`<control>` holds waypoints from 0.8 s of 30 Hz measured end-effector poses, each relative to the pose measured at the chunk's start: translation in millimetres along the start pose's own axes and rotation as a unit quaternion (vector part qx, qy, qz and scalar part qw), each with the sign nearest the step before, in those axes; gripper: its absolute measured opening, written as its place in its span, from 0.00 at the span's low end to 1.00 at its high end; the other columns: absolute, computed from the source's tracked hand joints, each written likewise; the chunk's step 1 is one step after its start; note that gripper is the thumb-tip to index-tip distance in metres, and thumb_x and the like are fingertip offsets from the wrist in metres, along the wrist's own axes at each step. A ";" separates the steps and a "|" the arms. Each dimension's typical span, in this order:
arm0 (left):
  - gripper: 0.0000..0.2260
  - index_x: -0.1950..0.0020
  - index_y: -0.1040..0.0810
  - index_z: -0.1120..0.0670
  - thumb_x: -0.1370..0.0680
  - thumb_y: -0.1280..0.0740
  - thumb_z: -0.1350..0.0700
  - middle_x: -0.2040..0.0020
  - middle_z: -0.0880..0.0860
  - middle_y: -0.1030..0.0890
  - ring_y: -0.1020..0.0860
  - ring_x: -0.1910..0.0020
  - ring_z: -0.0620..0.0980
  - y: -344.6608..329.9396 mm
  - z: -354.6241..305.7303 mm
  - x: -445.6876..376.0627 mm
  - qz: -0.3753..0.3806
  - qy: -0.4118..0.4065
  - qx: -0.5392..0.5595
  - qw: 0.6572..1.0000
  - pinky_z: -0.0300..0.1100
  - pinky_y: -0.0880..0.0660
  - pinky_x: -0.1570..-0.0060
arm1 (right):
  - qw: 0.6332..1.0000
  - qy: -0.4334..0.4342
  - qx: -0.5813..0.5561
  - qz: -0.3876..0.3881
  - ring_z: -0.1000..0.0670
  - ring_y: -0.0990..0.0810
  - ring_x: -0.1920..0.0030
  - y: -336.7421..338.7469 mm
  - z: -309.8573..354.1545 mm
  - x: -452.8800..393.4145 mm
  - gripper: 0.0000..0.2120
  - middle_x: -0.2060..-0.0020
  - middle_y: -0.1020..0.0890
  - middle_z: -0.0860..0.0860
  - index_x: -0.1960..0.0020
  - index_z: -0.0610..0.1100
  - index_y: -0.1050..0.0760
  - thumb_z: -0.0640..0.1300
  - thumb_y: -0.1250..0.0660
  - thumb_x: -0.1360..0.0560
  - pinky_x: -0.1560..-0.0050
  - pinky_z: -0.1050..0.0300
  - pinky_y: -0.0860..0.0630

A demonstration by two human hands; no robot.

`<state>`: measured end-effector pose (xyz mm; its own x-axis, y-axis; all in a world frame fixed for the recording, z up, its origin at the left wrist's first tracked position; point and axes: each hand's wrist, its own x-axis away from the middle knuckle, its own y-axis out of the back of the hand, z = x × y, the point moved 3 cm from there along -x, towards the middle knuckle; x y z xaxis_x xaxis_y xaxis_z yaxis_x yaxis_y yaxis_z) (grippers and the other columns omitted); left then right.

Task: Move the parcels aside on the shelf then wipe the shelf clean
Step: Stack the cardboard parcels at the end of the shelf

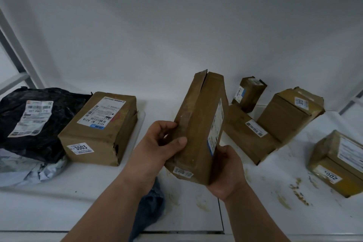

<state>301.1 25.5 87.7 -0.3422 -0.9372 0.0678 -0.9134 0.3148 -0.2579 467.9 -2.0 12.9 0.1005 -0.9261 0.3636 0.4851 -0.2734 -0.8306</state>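
At the bottom centre of the frame, a blue cloth lies on the white shelf, partly hidden beneath the left forearm; brown stains mark the shelf at the lower right. Just above, both hands hold a flat brown parcel clear of the shelf, tilted on edge; the left hand curls its fingers and thumb round the near left edge; the right hand cups the lower right corner, fingers wrapped behind and mostly hidden. Left of centre, a box labelled 3003 rests beside a black mailer bag; at the right, four more boxes stand close together, one nearest the lower right edge. Risk: the parcel is held only at its lower end, so a loosened grip may let the top swing over and fall; setting it down on the stained area would smear the carton and leave dirt beneath it; the crowded right side leaves little room.
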 end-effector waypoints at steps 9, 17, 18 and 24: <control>0.35 0.29 0.36 0.36 0.29 0.25 0.59 0.41 0.37 0.26 0.24 0.43 0.41 -2.1 7.0 9.3 0.017 0.017 -0.126 0.992 0.42 0.22 0.46 | 0.995 0.038 0.069 -0.066 0.35 0.23 0.37 14.3 3.2 7.4 0.22 0.38 0.21 0.39 0.36 0.48 0.24 0.51 0.44 0.26 0.38 0.27 0.31; 0.30 0.33 0.30 0.35 0.28 0.26 0.58 0.40 0.45 0.22 0.22 0.42 0.49 2.3 11.4 13.0 0.019 0.023 -0.119 0.992 0.52 0.22 0.42 | 0.997 0.033 0.074 -0.004 0.35 0.22 0.38 -0.8 -4.0 17.6 0.25 0.40 0.19 0.39 0.39 0.49 0.19 0.64 0.43 0.23 0.39 0.31 0.28; 0.27 0.34 0.29 0.34 0.27 0.27 0.58 0.42 0.45 0.21 0.21 0.43 0.49 1.9 11.5 14.1 0.016 0.017 -0.122 0.992 0.52 0.22 0.43 | 0.997 0.027 0.076 0.006 0.34 0.23 0.37 -0.3 -6.3 16.7 0.26 0.38 0.21 0.39 0.36 0.48 0.21 0.64 0.42 0.24 0.37 0.31 0.29; 0.15 0.41 0.24 0.39 0.21 0.36 0.59 0.49 0.46 0.17 0.18 0.49 0.49 -0.8 8.9 20.4 0.009 0.044 -0.116 0.992 0.51 0.21 0.47 | 0.990 0.062 0.122 0.006 0.35 0.26 0.34 4.3 -7.5 10.2 0.32 0.34 0.24 0.39 0.30 0.47 0.28 0.62 0.32 0.29 0.35 0.30 0.32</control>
<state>296.9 4.8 80.7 -0.3670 -0.9179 0.1512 -0.9299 0.3665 -0.0317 464.5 -14.6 9.9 0.0066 -0.9580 0.2867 0.6822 -0.2053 -0.7017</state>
